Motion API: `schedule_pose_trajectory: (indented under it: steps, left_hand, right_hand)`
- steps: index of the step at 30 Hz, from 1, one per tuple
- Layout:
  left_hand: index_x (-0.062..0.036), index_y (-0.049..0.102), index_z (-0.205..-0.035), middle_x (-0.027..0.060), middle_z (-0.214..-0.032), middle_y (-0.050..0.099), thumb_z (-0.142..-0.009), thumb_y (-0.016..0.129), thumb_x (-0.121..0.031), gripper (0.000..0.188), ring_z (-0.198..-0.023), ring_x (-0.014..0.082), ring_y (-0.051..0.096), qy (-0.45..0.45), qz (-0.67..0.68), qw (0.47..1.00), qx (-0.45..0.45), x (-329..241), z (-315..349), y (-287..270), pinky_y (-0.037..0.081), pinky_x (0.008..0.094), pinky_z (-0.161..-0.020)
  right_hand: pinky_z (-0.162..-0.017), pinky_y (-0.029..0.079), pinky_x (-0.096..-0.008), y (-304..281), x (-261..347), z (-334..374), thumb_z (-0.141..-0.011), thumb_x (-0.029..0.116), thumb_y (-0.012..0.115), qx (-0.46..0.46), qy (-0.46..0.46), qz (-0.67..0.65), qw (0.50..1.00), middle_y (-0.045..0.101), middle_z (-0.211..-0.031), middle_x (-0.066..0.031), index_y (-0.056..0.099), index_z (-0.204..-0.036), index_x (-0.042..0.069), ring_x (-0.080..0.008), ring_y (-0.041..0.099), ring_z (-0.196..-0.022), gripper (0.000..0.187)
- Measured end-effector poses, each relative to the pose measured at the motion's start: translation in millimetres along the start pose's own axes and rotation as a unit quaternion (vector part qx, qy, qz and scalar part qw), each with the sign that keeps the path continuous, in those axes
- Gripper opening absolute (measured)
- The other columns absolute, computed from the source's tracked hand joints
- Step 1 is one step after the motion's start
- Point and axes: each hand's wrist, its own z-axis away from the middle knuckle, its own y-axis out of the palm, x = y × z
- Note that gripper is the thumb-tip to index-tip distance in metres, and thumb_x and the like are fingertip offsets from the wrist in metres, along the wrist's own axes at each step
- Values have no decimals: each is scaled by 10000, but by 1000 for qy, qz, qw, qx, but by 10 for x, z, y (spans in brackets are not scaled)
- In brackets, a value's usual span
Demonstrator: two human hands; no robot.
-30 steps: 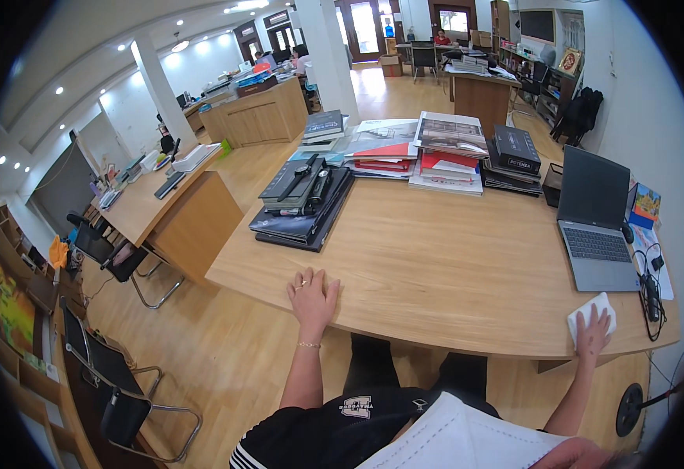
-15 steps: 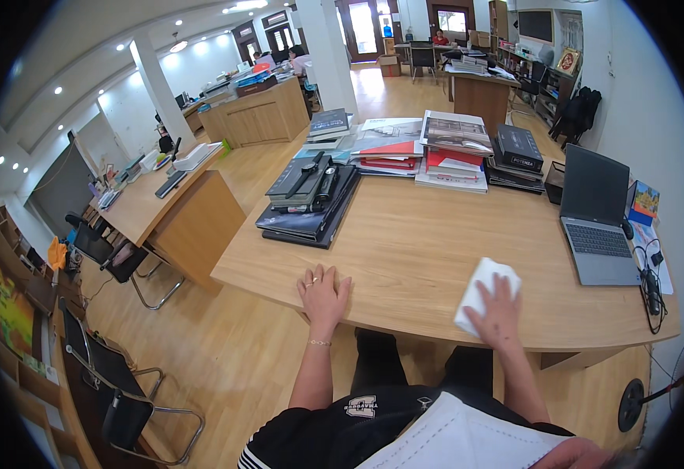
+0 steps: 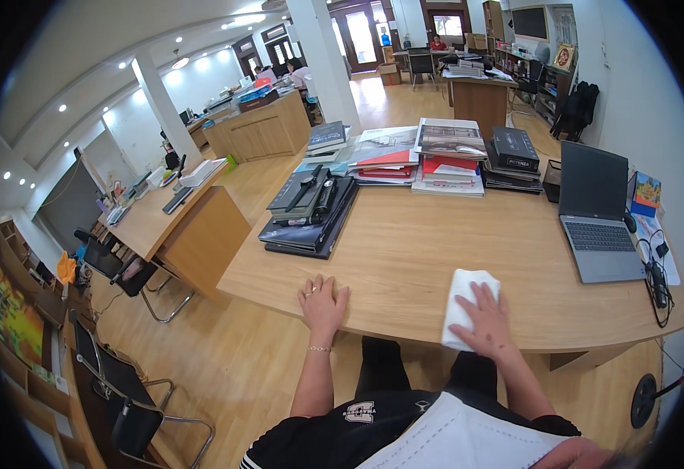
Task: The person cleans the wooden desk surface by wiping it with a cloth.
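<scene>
Under my right hand (image 3: pixel 482 319) lies a folded white cloth (image 3: pixel 460 301), pressed flat on the wooden desk (image 3: pixel 404 250) near its front edge. The fingers of that hand are spread over the cloth. My left hand (image 3: pixel 323 306) rests palm down on the bare desktop at the front left, fingers stretched out and nothing in them. Beyond it stands a stack of dark books and folders (image 3: pixel 310 223) with black objects on top. To the right of the cloth sits an open laptop (image 3: pixel 598 234).
Along the desk's back edge are piles of magazines (image 3: pixel 449 148), red folders and a dark box (image 3: pixel 515 148). Cables with a power strip (image 3: pixel 657 283) lie at the right edge. Black chairs (image 3: pixel 127 391) and another desk (image 3: pixel 193 207) are to the left. Several people sit farther back.
My right hand and the white cloth have slid left along the desk's front. My left hand has stayed at about the same place. The whole view has shifted slightly.
</scene>
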Motion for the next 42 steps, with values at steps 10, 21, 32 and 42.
schedule_pose_trajectory:
  steps: [10,21,32,42]
  left_hand:
    - [-86,667,-1223,166,-1368,572,-881,632,-458,506,-1308,388,453,-2,-5,1000,1,24,-22,23,257,566,-1117]
    - [-82,666,-1221,175,-1368,570,-885,629,-451,501,-1308,395,452,2,-9,1000,0,44,8,18,259,546,-1122]
    - [-78,668,-1214,189,-1351,581,-883,631,-448,498,-1301,404,461,8,1,1000,-5,12,-3,-8,257,549,-1120]
    - [-78,670,-1218,182,-1347,587,-880,640,-445,500,-1295,404,467,11,-5,1000,-2,20,1,16,256,552,-1119]
  right_hand:
    - [-1143,171,-632,-446,-1142,154,-863,487,639,-64,226,51,971,322,-1576,-161,538,-1405,175,-366,241,-1474,633]
    - [-1156,140,-635,72,-86,-363,-870,586,580,-23,119,44,992,294,-1583,-199,512,-1433,171,-373,207,-1485,702]
    - [-1166,143,-605,342,734,-466,-849,596,607,32,-105,-17,994,332,-1558,-182,527,-1418,212,-380,234,-1473,691]
    - [-1148,172,-611,-151,-496,-84,-847,560,636,13,37,7,999,333,-1565,-168,537,-1410,202,-373,236,-1476,674]
